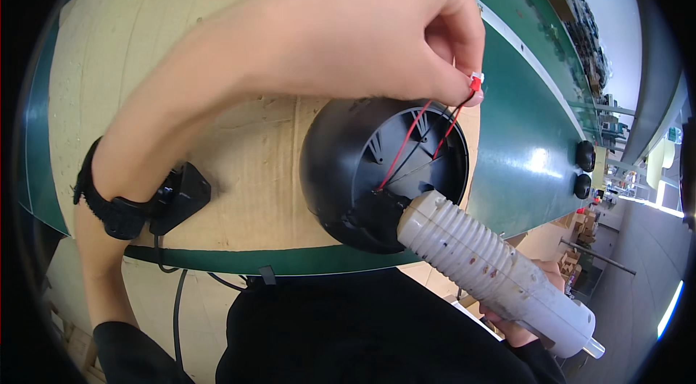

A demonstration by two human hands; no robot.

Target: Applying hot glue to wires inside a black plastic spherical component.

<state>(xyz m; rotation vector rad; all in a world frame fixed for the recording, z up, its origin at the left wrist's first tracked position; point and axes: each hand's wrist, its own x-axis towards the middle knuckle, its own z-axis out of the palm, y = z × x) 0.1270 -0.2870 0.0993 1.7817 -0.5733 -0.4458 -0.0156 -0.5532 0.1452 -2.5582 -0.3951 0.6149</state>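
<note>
A round black plastic housing point(337, 174) lies with its open side turned to the right, its inner ribs showing. Red and black wires point(403, 152) come up out of it. My left hand point(406, 36) is above the housing, its thumb and fingers pinching the small red-and-white connector point(475, 82) at the wires' ends. My right hand point(516, 327) is wrapped round a whitish, stained hot glue gun point(482, 261), which partly hides it. The gun's dark nozzle point(391, 201) reaches inside the housing, near where the wires start; whether it touches the wall cannot be seen.
Brown cardboard point(246, 217) covers much of the green table point(522, 130). A black device point(185, 199) is strapped at my left wrist, with a cable hanging down. Two dark round parts point(584, 170) stand at the far right, and shelving with several parts point(576, 29) runs behind.
</note>
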